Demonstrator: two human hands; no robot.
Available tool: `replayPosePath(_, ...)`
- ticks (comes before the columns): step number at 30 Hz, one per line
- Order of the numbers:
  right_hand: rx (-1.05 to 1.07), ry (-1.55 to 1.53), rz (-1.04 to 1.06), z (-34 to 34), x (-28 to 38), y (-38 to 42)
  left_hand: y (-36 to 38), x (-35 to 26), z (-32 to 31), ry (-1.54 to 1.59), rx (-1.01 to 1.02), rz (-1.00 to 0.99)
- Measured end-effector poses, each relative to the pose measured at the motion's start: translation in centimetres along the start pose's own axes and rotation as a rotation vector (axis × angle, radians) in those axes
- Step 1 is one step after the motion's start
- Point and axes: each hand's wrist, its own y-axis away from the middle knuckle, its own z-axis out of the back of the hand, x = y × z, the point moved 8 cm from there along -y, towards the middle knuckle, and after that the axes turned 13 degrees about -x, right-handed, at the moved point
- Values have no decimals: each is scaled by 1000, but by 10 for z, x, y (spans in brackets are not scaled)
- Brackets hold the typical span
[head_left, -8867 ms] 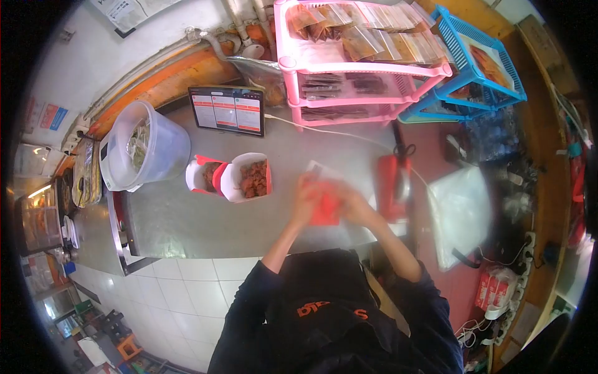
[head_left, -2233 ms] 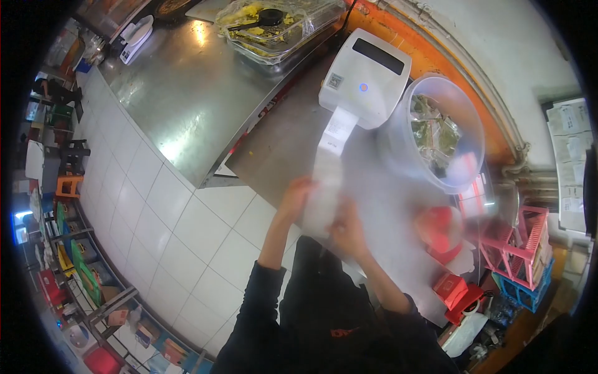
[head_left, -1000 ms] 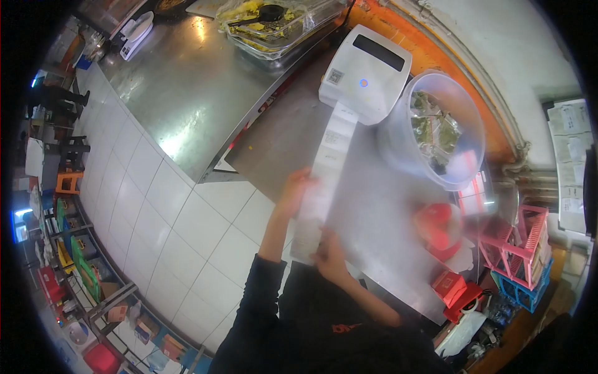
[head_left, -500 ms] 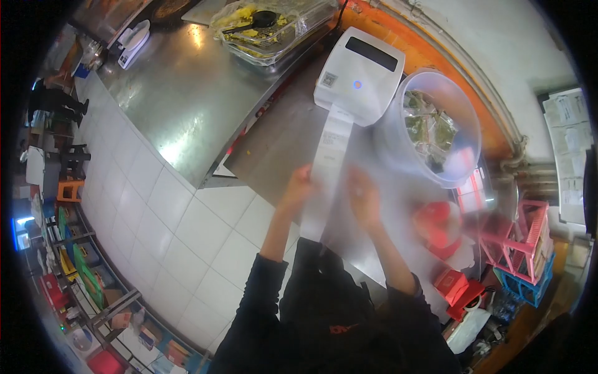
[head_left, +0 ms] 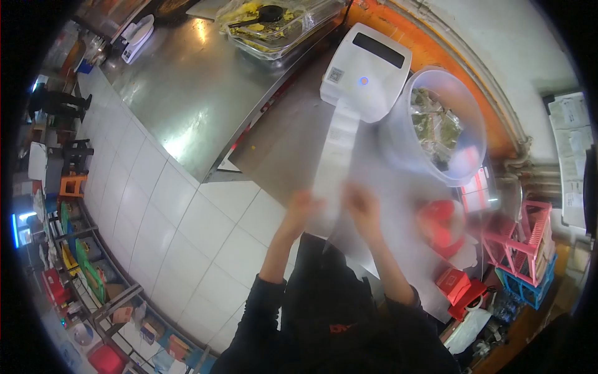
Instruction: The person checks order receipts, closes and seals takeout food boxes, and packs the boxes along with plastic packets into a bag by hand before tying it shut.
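Note:
A long white printed paper strip [head_left: 334, 146] hangs from the front of a white label printer [head_left: 367, 71] and runs down towards my body. My left hand [head_left: 302, 210] is closed at the strip's left edge, its fingertips blurred against the paper. On the opposite edge is my right hand [head_left: 363, 209], fingers curled in and also smeared by motion. The strip's lower end lies between both hands, above my dark apron [head_left: 327, 280]. Any print on the paper is too blurred to read.
Right of the printer stands a translucent bucket [head_left: 389, 146] with clear packets inside. A red heart-shaped thing [head_left: 440, 227], a red box [head_left: 451, 285] and a pink rack [head_left: 520, 246] are further right. A plastic-covered tray [head_left: 293, 40] with a black scoop sits at the back.
Both hands have moved down along the strip, towards my body. My right hand has come closer to the paper's edge. The view has shifted slightly.

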Motion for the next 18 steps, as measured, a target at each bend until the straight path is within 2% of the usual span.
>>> replayPosePath(4, -1, -10, 2, -1, 21, 19, 6, 10, 6, 112, -12, -32)
replayPosePath(8, -81, 133, 140, 7, 42, 17, 5, -2, -3, 35, -19, -105)
replayPosePath(10, -104, 161, 168, 11, 48, 17, 9, -7, -10, 100, -76, 18)
replayPosePath(11, -115, 176, 192, 12, 51, 17, 9, -6, -10, 101, -74, 16)
replayPosePath(13, -126, 190, 218, 15, 55, 18, 8, -11, -12, -19, -37, -119)
replayPosePath(18, -175, 220, 249, 19, 62, 18, 0, 3, -8, -21, -68, -118)
